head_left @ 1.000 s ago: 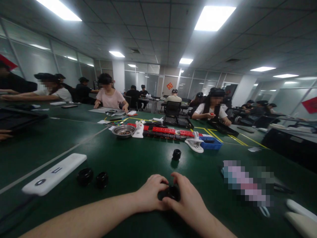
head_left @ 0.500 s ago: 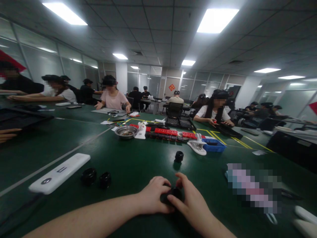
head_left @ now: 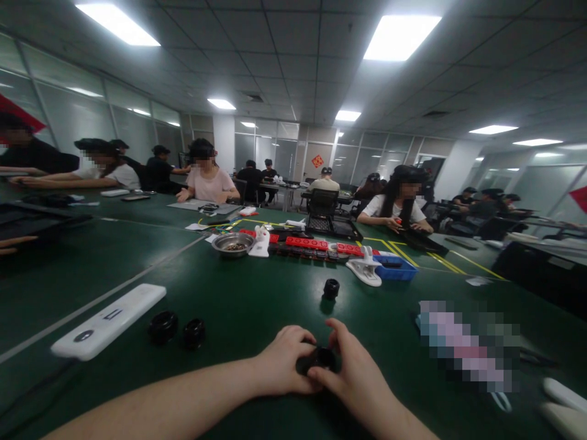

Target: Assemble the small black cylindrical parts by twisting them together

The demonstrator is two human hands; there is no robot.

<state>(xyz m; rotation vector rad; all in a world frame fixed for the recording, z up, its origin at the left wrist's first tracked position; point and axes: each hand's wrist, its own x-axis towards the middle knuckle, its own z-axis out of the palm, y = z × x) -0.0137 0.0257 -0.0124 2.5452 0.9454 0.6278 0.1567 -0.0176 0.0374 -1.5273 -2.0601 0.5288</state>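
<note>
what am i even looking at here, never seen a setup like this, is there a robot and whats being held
No robot here: these are a person's own left hand and right hand. The camera sits on that person's head, looking forward and down. Together the hands hold a small black part; fingers hide some of it. On the green table, two similar black pieces lie to the left, near a long white strip, and a third piece stands ahead. Farther off are a metal bowl, red blocks and a blue bin.
</note>
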